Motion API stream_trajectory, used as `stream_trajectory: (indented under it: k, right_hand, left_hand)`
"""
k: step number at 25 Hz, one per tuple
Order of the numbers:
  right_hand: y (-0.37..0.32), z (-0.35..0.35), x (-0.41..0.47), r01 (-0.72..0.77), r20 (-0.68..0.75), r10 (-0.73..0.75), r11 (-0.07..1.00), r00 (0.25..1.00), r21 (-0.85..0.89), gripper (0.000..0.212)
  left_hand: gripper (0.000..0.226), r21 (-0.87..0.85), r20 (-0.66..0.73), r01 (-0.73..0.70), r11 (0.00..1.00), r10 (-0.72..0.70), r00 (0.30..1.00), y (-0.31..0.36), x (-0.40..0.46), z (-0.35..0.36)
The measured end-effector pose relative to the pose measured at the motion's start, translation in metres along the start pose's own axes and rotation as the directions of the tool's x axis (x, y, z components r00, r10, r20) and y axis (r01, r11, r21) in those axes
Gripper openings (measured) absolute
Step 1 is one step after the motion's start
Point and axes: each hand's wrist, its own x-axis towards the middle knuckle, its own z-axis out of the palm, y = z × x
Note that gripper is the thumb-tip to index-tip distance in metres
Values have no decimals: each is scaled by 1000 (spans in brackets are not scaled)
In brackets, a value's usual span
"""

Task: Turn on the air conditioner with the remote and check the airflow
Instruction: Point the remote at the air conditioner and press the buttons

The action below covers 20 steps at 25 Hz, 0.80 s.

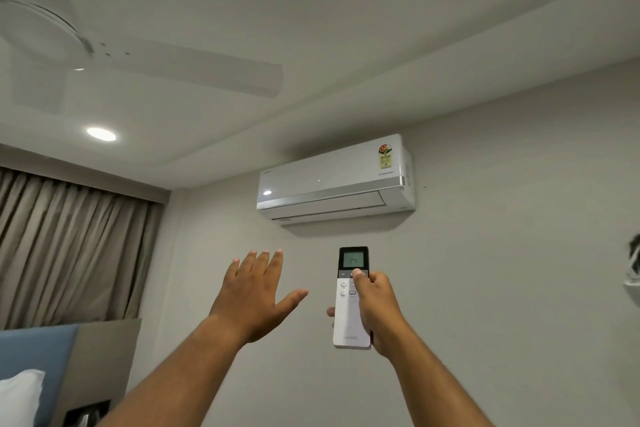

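A white split air conditioner hangs high on the wall, its louver looking closed, with a star sticker at its right end. My right hand holds a white remote upright below the unit, thumb on a button just under the dark screen, which reads 24. My left hand is raised to the left of the remote, palm toward the wall, fingers spread, holding nothing. It sits well below the unit and touches neither wall nor remote.
A white ceiling fan spans the upper left. A lit recessed lamp is in the ceiling. Beige curtains hang at the left, above a blue headboard and white pillow. A wall fixture shows at the right edge.
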Motion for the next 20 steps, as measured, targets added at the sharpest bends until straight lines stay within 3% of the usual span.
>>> stream_trajectory:
  k: [3,20]
  right_hand:
    - [5,-3,2,-23,2,23,997,1000,69,15]
    - [11,-10,15,4,35,-4,1000,999,21,17]
  left_hand:
    - [100,1,7,9,1000,-9,1000,0,2,7]
    - [105,20,11,-21,1000,20,1000,3,6,19]
